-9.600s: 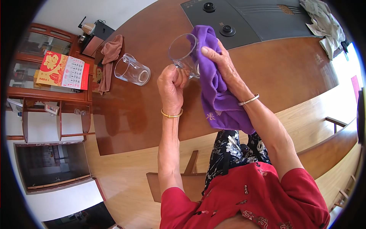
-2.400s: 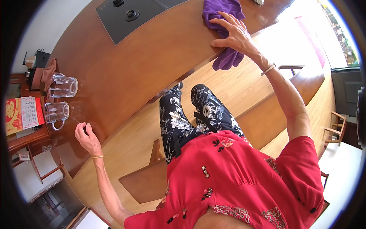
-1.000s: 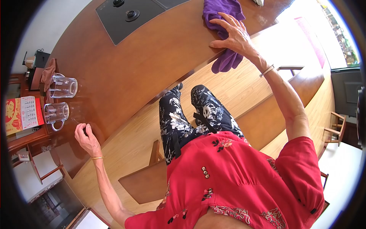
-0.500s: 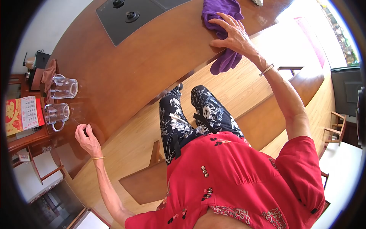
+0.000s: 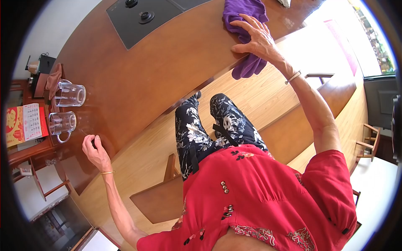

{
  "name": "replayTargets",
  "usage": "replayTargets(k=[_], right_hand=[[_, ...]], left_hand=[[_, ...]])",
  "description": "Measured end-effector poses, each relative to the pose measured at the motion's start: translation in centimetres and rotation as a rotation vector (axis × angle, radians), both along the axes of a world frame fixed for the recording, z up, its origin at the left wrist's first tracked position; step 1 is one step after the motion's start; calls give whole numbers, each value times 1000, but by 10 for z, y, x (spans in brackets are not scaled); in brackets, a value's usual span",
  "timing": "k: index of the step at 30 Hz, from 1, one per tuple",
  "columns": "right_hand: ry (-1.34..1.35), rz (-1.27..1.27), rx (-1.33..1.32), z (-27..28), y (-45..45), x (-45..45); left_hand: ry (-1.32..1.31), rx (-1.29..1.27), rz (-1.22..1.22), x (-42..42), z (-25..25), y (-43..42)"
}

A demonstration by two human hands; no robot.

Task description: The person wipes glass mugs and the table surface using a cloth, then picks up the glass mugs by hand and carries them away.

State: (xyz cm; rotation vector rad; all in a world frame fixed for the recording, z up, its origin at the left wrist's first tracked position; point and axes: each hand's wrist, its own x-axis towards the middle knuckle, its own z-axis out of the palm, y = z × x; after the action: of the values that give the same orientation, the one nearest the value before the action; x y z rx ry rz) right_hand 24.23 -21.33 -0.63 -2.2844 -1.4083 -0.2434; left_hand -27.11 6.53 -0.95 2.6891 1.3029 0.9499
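Observation:
On the right, my right hand (image 5: 256, 38) rests over a crumpled purple cloth (image 5: 247, 11), fingers spread and thumb out to the side. The cloth lies at the edge of the brown wooden table (image 5: 167, 62), and part of it hangs over. At the left, my left hand (image 5: 97, 154) is by the table's edge with its fingers curled in. A dark spot shows between the fingers and thumb; I cannot tell if it is an object or shadow. Nearest to this hand is a clear glass mug (image 5: 63, 123), with a glass pitcher (image 5: 70, 94) beside it.
A black cooktop panel (image 5: 146, 25) with round knobs is set in the table. A brown cloth (image 5: 53, 79) lies behind the glassware, near a red and yellow calendar (image 5: 27, 123). A wooden bench (image 5: 167, 198) is close to my body. Bright light enters at the upper right.

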Motion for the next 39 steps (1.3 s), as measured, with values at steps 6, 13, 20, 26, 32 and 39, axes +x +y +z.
replayTargets(k=[6, 13, 20, 26, 32, 39], right_hand=[[-18, 3, 6, -2, 0, 1], [13, 17, 13, -3, 0, 6], [-45, 1, 0, -2, 0, 0], [-30, -5, -14, 2, -1, -2], [-31, -5, -21, 1, 0, 0], [-35, 3, -9, -1, -1, 2]], left_hand=[[-1, -10, 4, 1, 2, -1], [-6, 10, -9, 1, 0, 0], [-2, 9, -10, 1, 1, -1], [-2, -1, 1, 2, 1, -2], [3, -3, 6, 1, 1, 0], [-6, -9, 13, 1, 1, -2]])
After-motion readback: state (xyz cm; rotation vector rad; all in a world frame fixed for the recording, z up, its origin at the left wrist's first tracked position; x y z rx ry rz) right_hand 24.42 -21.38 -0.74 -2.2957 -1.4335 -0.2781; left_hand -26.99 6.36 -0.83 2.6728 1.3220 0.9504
